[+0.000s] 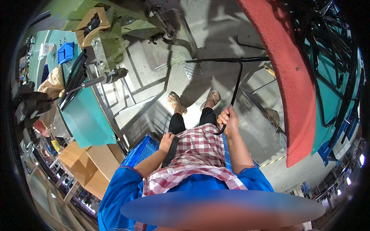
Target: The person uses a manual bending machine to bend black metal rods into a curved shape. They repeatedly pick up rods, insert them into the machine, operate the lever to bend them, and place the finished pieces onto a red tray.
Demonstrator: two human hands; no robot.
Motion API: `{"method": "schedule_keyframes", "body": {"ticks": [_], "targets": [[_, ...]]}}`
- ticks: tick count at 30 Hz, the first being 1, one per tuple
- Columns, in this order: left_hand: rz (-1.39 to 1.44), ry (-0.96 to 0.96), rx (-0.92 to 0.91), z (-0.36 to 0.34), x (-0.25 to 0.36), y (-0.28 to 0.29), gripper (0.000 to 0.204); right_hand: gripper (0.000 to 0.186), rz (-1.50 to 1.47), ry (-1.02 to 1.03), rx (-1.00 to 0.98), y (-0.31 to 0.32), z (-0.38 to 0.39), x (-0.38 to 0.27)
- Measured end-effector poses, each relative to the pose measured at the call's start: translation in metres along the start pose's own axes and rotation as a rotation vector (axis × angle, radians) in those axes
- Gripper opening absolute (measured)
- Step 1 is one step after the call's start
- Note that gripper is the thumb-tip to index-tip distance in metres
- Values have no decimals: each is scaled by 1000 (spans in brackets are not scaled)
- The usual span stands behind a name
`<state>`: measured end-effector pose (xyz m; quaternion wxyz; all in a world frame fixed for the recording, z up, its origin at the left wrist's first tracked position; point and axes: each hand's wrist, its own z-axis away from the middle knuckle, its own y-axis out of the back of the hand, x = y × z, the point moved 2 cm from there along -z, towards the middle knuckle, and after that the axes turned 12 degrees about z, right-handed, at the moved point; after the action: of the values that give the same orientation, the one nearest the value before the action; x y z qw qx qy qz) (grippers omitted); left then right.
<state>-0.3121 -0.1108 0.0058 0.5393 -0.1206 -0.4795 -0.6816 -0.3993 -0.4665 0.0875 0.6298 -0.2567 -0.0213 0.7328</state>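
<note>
My right hand (228, 120) is closed around a thin black bent metal rod (237, 82). Below the hand the rod ends in a curved hook over my lap; above, it reaches up to a straight black bar (216, 60), and whether the two are joined I cannot tell. On my left thigh lies my left hand (166, 141), its fingers resting at the edge of the red-and-white checked apron (198, 148). Next to it runs a dark flat strip (171, 151); I see no clear grip on it.
To the right, a red padded edge (287, 77) borders a green table with many black bent rods (331, 50). A green-topped bench (90, 121) at left carries black strips and a blue bin (65, 52). Ahead stands a green machine (140, 29); cardboard boxes (90, 161) sit lower left.
</note>
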Motion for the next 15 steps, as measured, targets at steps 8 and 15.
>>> {"method": "schedule_keyframes", "body": {"ticks": [8,15], "targets": [[573,170,233,-70,145,128,22,33,112,198,-65,-42,22,9],[-32,-134,255,-55,212,159,46,28,163,167,-62,-104,20,40]]}}
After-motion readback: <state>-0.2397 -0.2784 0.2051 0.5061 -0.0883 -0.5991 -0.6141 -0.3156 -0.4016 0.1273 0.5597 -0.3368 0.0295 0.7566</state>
